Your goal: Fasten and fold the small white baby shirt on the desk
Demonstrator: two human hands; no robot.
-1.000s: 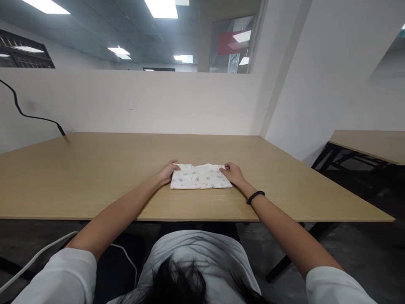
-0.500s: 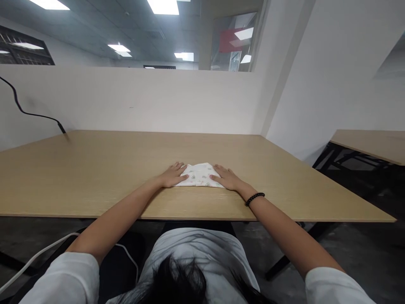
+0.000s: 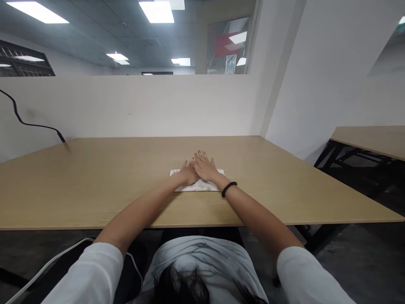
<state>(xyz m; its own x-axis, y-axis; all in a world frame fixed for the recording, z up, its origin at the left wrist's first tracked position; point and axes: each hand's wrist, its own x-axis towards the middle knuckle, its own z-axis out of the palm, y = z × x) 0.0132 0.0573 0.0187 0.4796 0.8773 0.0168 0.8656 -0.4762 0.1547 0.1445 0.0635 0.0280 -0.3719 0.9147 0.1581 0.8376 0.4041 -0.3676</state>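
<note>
folded garment point(image 3: 202, 185): white, small print with some green. desk point(image 3: 120, 177): light tan, faint wood grain. beaded bracelet point(image 3: 227, 186): plain black. shirt point(image 3: 202, 253): white. wall point(image 3: 164, 103): off-white. upper cable point(image 3: 34, 125): black; lower cable point(image 3: 52, 260): white. panel up top point(image 3: 221, 45): red. ceiling lights point(image 3: 157, 12): bright white.

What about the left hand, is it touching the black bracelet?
Apart: the head view shows the cloth and right hand between the left hand and black bracelet.

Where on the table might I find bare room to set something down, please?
Free patches on the table lie left and right of the folded cloth, and beyond it toward the white wall. It is crowded at the cloth, under the left hand and right hand.
</note>
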